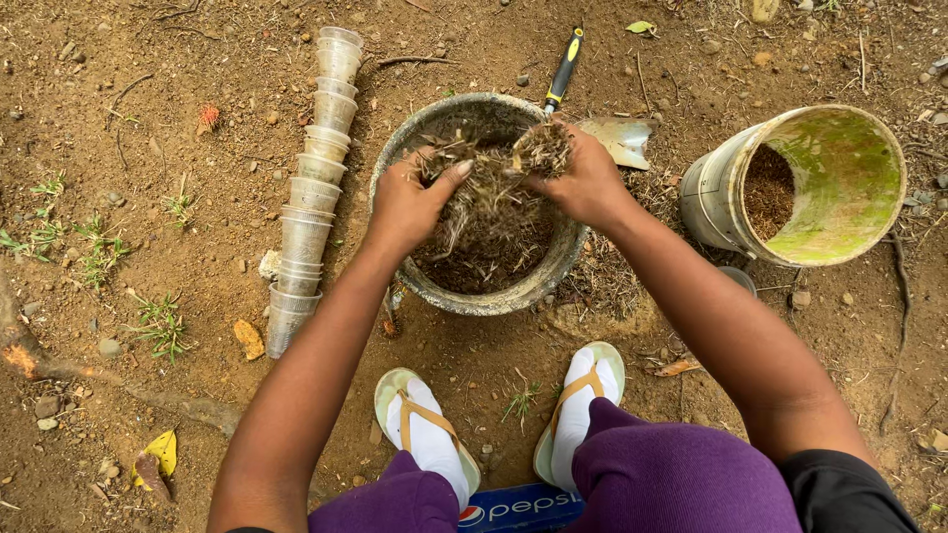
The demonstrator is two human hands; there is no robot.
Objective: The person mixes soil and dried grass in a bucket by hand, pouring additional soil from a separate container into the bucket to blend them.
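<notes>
Both hands work over a round metal bowl [553, 266] that sits on bare dirt just ahead of the person's sandalled feet [427, 429]. The bowl's rim rings the hands closely. Its near edge lies below the wrists and its far edge just beyond the fingertips, so the hands move within that circle. Left of the left hand, well clear of the bowl, a long row of nested clear plastic cups [311, 188] lies on its side, leaving a strip of open ground between. Beyond the right hand, a trowel [592, 109] with a black and yellow handle lies at the bowl's far rim. Further right, a tipped bucket [805, 183] with a greenish inside holds brown material, its mouth turned toward the person. Open dirt with pebbles and dry leaves lies on all sides.

Both forearms reach forward from the knees and angle inward, meeting above the bowl's middle. The left hand [410, 202] is half curled, thumb stretched toward the right, fingers holding a clump of dry fibrous mix [489, 212]. The right hand [583, 183] is closed more tightly round a tuft of the same mix, raised near the far rim. Loose strands fall between the hands onto the darker heap in the bowl.
</notes>
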